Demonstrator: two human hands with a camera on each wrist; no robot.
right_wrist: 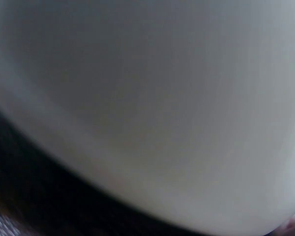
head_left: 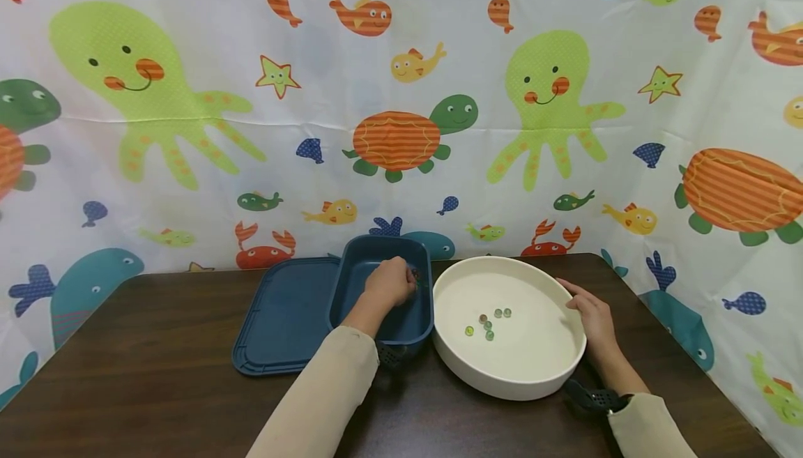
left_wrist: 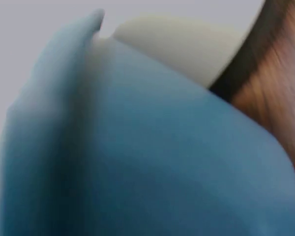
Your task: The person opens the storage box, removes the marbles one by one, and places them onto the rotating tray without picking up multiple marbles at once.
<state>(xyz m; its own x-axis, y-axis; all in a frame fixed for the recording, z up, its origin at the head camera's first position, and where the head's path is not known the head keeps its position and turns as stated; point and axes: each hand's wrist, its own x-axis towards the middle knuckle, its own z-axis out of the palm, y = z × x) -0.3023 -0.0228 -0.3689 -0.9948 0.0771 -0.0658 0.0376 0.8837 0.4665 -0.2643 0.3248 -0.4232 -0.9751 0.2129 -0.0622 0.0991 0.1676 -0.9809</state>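
Observation:
My left hand [head_left: 390,284] is down inside a deep blue rectangular container [head_left: 354,284], knuckles up and fingers bent. Small coloured marbles [head_left: 417,275] show just beside its fingers; I cannot tell whether the hand holds any. At the right, a round cream pan [head_left: 539,332] stands against the container, with several small glass marbles [head_left: 489,325] scattered on its floor. My right hand [head_left: 592,318] holds the pan's right rim, thumb over the edge and fingers along the outside. Close up, the left wrist view shows the container's blue wall [left_wrist: 187,147]; the right wrist view shows the pan's pale side [right_wrist: 187,123].
A flat blue lid [head_left: 288,318] lies left of the container, partly under its edge. Everything stands on a dark brown wooden table [head_left: 157,360]. Behind it hangs a white curtain [head_left: 389,74] printed with sea animals, close to the table's back edge.

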